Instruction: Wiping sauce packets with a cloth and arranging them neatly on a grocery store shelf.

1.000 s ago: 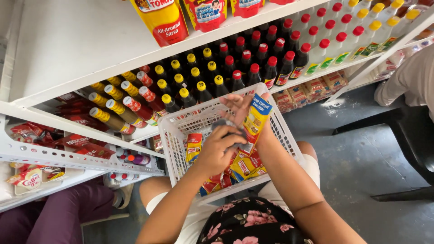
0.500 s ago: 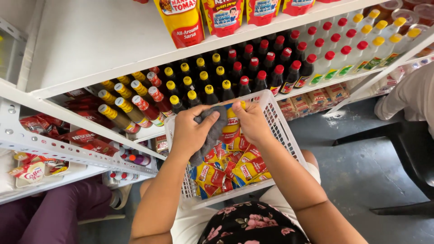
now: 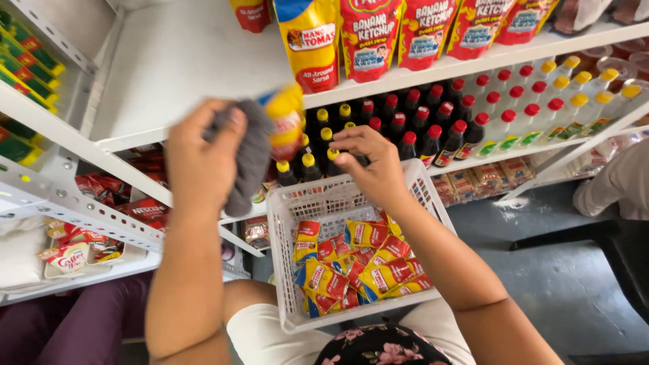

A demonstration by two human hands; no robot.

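here the left hand (image 3: 199, 159) fingers pinch a grey cloth (image 3: 249, 162) and blurred upright yellow packet (image 3: 286, 122).

I see a soft, matt grey cloth (image 3: 249, 159), glossy plastic sachets (image 3: 358, 267) in a white plastic mesh basket (image 3: 287, 270), and smooth painted metal shelves (image 3: 176, 61).

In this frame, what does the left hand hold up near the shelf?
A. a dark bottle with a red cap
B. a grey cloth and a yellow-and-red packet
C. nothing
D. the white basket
B: the left hand grips a grey cloth against a yellow-and-red packet, raised above the white basket.
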